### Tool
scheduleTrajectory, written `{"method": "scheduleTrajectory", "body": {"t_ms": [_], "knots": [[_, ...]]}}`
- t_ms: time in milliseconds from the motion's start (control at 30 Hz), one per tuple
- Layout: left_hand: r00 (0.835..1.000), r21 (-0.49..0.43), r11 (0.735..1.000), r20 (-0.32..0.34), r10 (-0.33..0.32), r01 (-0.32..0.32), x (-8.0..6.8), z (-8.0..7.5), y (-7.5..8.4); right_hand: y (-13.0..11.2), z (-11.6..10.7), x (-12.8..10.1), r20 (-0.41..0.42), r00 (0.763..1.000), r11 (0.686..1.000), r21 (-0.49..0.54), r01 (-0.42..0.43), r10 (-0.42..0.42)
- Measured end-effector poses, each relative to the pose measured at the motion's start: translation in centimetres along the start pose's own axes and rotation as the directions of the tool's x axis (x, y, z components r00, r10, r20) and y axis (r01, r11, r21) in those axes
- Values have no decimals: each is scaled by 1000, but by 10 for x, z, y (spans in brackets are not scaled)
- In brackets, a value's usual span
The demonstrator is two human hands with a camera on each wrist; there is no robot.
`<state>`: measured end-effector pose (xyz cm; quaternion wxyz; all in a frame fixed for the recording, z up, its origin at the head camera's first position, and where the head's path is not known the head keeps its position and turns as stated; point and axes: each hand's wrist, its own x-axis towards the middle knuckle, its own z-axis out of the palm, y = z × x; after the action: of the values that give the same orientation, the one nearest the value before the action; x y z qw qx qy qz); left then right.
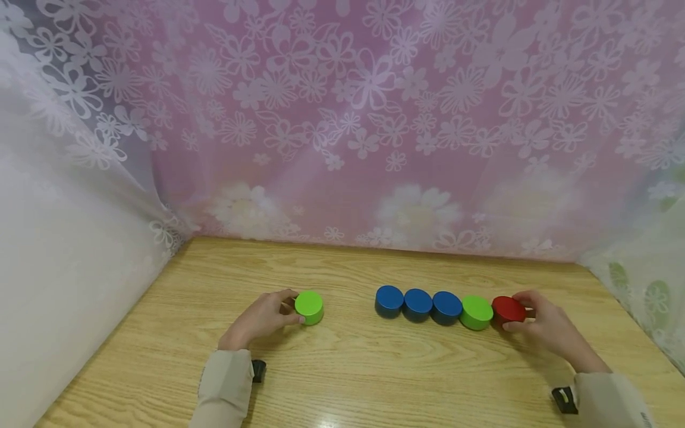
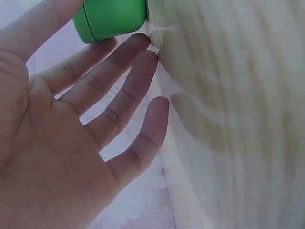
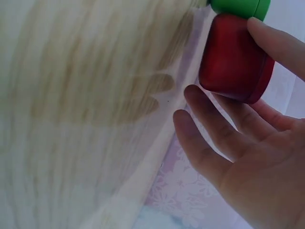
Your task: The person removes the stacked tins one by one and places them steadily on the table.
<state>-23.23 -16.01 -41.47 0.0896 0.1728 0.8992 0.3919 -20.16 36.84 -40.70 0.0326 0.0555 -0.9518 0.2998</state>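
On the left of the table, my left hand (image 1: 267,315) pinches a short, lime-green cylinder (image 1: 309,307) between thumb and fingers. The left wrist view shows that green cylinder (image 2: 114,19) with a thin seam near one end; the lower fingers spread apart below it. To the right stands a row: three blue cylinders (image 1: 418,305), a second green cylinder (image 1: 477,312), and a red cylinder (image 1: 509,312) at the right end. My right hand (image 1: 548,324) holds the red one, thumb on the near side, fingers on the far side. The right wrist view has the red cylinder (image 3: 236,59) beside the green one.
The wood-grain table (image 1: 342,368) carries the row and the separate green cylinder, with a stretch of bare wood between them. A pink flowered curtain (image 1: 342,119) hangs along the back edge, and pale sheeting (image 1: 69,255) closes the left side. Each wrist wears a black device.
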Motion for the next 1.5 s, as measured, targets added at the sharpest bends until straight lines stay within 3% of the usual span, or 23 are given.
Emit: {"method": "scheduleTrajectory", "body": {"t_ms": [367,633,867,1200,1500], "knots": [[998,34,998,14,57,-57,-2,-2,1,3,2,-1,63,998,1000,13,-10,9],[999,38,998,19,51,-52,-2,-3,3,2,-6,-2,108,994,999,37,-20,16],[999,41,999,13,33,-33,1,-2,4,-1,-10,-3,87,996,1000,17,3,-5],[1000,57,998,22,-12,11,21,6,16,-6,-14,-4,78,997,999,51,0,-4],[997,45,998,67,40,-43,43,21,27,-3,-15,-7,69,998,998,69,6,-10]]}}
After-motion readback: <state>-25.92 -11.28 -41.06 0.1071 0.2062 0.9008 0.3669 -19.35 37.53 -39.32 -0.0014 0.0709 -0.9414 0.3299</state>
